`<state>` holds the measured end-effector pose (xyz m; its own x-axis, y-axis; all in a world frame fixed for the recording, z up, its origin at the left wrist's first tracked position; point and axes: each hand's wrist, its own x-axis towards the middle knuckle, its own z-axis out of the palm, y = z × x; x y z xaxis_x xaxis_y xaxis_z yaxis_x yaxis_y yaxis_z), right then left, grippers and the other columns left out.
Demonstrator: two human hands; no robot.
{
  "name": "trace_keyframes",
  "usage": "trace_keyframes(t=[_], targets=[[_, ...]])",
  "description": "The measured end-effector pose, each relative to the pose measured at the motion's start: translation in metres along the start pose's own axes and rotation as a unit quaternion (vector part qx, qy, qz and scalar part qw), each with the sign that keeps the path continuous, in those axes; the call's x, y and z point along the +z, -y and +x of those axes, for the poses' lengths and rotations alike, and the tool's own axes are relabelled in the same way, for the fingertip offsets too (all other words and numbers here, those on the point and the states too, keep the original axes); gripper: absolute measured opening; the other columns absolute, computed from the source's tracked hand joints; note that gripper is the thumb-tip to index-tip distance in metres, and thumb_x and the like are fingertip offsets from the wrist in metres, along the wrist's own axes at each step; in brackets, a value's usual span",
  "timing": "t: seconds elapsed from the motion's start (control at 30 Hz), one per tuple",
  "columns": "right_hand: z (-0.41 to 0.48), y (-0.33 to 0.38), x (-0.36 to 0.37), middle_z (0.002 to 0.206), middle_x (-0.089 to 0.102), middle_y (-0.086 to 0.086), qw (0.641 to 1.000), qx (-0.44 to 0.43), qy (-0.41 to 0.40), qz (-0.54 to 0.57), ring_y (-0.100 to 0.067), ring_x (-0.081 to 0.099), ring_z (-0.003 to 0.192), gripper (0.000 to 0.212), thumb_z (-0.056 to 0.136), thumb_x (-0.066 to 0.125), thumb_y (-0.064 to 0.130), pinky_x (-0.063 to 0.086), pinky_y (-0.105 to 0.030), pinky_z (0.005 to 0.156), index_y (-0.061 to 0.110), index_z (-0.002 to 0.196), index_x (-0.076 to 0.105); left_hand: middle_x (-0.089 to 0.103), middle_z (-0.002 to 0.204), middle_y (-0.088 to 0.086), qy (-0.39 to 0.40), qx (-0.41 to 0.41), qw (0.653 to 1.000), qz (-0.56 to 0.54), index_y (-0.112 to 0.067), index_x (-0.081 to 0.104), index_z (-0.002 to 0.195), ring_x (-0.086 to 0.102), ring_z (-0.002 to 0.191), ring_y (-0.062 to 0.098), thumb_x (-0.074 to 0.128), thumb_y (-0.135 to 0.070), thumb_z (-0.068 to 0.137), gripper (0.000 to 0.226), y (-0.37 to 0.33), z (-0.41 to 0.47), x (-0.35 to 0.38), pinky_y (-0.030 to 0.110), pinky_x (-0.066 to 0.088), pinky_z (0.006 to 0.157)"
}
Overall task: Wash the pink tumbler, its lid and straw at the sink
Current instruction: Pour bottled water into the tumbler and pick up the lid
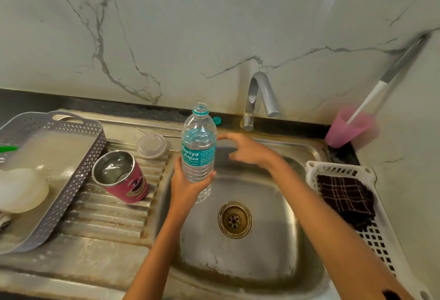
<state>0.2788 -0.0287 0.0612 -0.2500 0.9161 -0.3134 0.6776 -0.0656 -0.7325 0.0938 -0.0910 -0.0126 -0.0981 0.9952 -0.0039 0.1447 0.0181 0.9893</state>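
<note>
The left hand (188,186) grips an uncapped water bottle (198,154) upright over the sink (273,240). At its 2 o'clock the right hand (247,149) is blurred, fingers loosely spread and holding nothing. At 9 o'clock the pink tumbler (123,178) stands on the drainboard (107,216), with the clear lid (151,146) and the straw (143,131) at 11 o'clock.

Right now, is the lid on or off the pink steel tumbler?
Off: the pink steel tumbler is open-mouthed, and the clear round lid lies beside it on the drainboard.

Bare left hand (188,185), bare right hand (247,149), bare forearms, small dark mark (390,295) near right elbow.
</note>
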Motion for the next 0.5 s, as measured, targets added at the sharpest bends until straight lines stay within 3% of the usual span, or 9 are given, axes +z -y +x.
trace_keyframes(t=[0.13, 0.27, 0.33, 0.43, 0.5], targets=[[0.065, -0.002, -0.003, 0.143, 0.048, -0.011, 0.983, -0.029, -0.112, -0.142, -0.026, 0.043, 0.133, 0.058, 0.086, 0.05, -0.014, 0.033, -0.031, 0.109, 0.01, 0.138, 0.051, 0.065, 0.114, -0.004, -0.018, 0.001, 1.0, -0.007, -0.02, 0.046, 0.124, 0.066, 0.096, 0.0, 0.088, -0.009, 0.067, 0.072, 0.006, 0.013, 0.0, 0.015, 0.054, 0.075], [0.112, -0.007, -0.002, 0.136, 0.049, -0.014, 0.956, -0.104, -0.139, -0.237, -0.026, 0.043, 0.128, 0.053, 0.09, 0.054, -0.008, 0.033, -0.033, 0.108, 0.006, 0.14, 0.048, 0.065, 0.113, -0.007, -0.029, 0.0, 1.0, -0.012, -0.029, 0.048, 0.12, 0.067, 0.099, 0.004, 0.09, -0.013, 0.065, 0.072, 0.015, 0.024, 0.005, 0.019, 0.055, 0.077], [0.133, -0.015, 0.001, 0.125, 0.054, -0.013, 0.943, -0.13, -0.133, -0.274, -0.026, 0.05, 0.118, 0.042, 0.093, 0.057, 0.002, 0.041, -0.034, 0.102, 0.007, 0.135, 0.054, 0.066, 0.113, -0.009, -0.028, 0.0, 1.0, -0.008, -0.037, 0.047, 0.117, 0.067, 0.099, 0.004, 0.09, -0.014, 0.065, 0.071, 0.017, 0.029, 0.008, 0.02, 0.055, 0.077], [0.15, -0.021, 0.005, 0.106, 0.06, -0.014, 0.951, -0.107, -0.136, -0.257, -0.029, 0.059, 0.099, 0.025, 0.099, 0.052, 0.019, 0.046, -0.031, 0.081, 0.004, 0.113, 0.066, 0.065, 0.114, -0.009, -0.029, -0.001, 1.0, -0.008, -0.033, 0.046, 0.12, 0.067, 0.099, 0.003, 0.09, -0.014, 0.065, 0.073, 0.018, 0.038, 0.012, 0.019, 0.054, 0.078], [0.154, -0.025, 0.005, 0.103, 0.062, -0.018, 0.952, -0.1, -0.136, -0.255, -0.032, 0.062, 0.093, 0.022, 0.097, 0.052, 0.011, 0.04, -0.029, 0.076, 0.001, 0.107, 0.068, 0.065, 0.114, -0.009, -0.028, -0.002, 1.0, -0.011, -0.027, 0.046, 0.123, 0.067, 0.099, 0.003, 0.091, -0.015, 0.065, 0.074, 0.018, 0.043, 0.014, 0.019, 0.054, 0.078]])
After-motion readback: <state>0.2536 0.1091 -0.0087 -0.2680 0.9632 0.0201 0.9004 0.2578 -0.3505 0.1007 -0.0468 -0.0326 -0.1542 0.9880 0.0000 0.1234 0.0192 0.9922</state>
